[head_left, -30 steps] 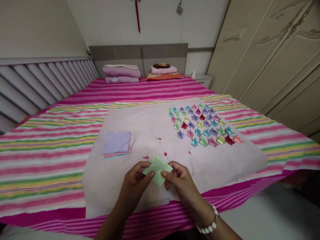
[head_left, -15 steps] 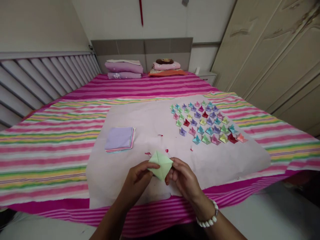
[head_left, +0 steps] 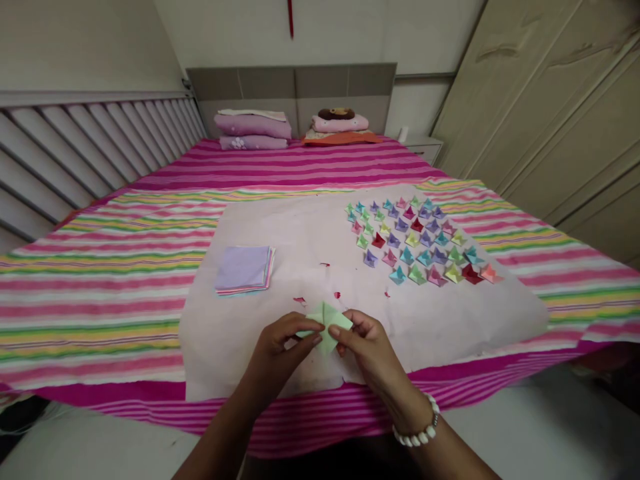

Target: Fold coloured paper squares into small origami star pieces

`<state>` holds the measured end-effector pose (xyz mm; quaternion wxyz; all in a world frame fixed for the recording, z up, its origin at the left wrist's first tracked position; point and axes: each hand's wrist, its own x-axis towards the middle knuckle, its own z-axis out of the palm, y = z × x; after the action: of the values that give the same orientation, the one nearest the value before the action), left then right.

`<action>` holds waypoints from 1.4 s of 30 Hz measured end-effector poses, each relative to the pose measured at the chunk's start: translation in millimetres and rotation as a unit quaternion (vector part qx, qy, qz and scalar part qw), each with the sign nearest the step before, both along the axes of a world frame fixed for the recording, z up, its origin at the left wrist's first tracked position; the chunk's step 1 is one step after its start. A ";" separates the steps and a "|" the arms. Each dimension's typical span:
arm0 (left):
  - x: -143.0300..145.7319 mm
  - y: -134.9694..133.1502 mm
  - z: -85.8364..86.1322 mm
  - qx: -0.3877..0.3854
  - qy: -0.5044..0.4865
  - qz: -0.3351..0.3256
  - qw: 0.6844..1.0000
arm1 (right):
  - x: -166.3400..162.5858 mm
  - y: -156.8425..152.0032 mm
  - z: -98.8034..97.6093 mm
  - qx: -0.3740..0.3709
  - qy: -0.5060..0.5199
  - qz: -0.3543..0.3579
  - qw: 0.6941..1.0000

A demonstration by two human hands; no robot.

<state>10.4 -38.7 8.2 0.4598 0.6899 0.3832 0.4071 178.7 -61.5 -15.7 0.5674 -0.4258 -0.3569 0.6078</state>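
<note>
While our left hand point(head_left: 283, 350) pinches one side of the green paper point(head_left: 339, 318) between thumb and forefinger, our right hand point(head_left: 373, 347) grips the other side, its thumb pressed on the front near the middle. We hold this folded piece low over the near part of a large pale sheet point(head_left: 280, 227), with a crease running down its centre; our fingers hide some of its edges. Just beyond it, we see small red scraps point(head_left: 337, 295) scattered on the sheet. To our left lies a stack of square papers point(head_left: 243, 268), a purple one on top, and to our right many small folded paper shapes point(head_left: 413, 239) stand in loose rows of mixed colours. We have a white beaded bracelet point(head_left: 419, 439) on the right wrist. Under everything spreads the striped bedcover point(head_left: 100, 300), and by the headboard point(head_left: 270, 83) we see folded purple bedding point(head_left: 253, 127).
</note>
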 end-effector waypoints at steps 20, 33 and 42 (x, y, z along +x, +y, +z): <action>2.4 4.8 -6.7 -0.006 0.017 0.044 0.999 | 0.3 -2.0 7.9 0.048 -0.092 -0.013 0.995; -0.6 3.7 -7.0 -0.094 0.012 0.065 0.993 | 4.5 -1.1 7.9 0.077 -0.156 -0.054 0.983; 0.5 4.0 -0.4 0.048 0.041 0.078 0.995 | 6.9 -2.2 14.4 0.184 -0.245 -0.068 0.950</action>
<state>10.9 -34.6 7.8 0.3770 0.6950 0.4346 0.4312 185.6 -63.6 -1.4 0.5707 -0.4731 -0.5606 0.3689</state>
